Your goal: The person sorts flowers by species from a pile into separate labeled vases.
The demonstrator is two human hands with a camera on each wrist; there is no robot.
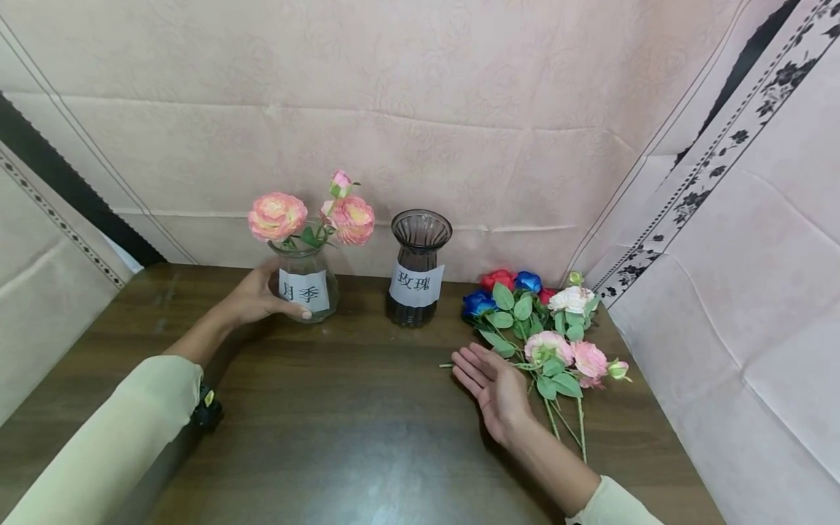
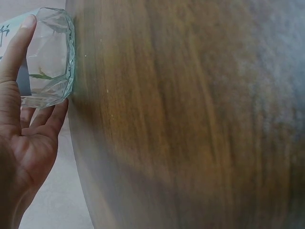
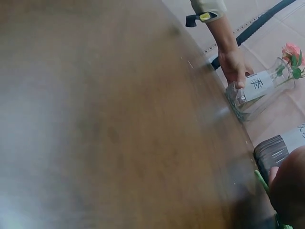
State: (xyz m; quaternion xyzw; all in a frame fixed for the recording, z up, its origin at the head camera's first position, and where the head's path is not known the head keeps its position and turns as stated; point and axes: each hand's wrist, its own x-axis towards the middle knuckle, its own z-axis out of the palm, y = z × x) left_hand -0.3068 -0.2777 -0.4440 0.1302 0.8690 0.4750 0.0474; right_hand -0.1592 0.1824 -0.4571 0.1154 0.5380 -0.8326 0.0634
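Note:
My left hand [image 1: 265,295] grips the clear glass vase [image 1: 333,292], thumb across the front by its white paper label and fingers round the far side. The vase stands upright on the table and holds pink flowers [image 1: 278,216]. In the left wrist view a bit of green stem shows inside the glass vase [image 2: 52,62]. My right hand [image 1: 495,390] lies palm up with its fingers extended, beside a pile of artificial flowers. A pink flower [image 1: 548,347] and green leaves lie just beyond it. It holds nothing that I can see.
A dark ribbed glass vase [image 1: 413,310] with a white label stands to the right of the clear one. Blue roses [image 1: 479,303], a red rose [image 1: 498,279] and a white flower [image 1: 572,300] lie at the table's back right. A pale patterned cloth [image 1: 420,146] hangs behind.

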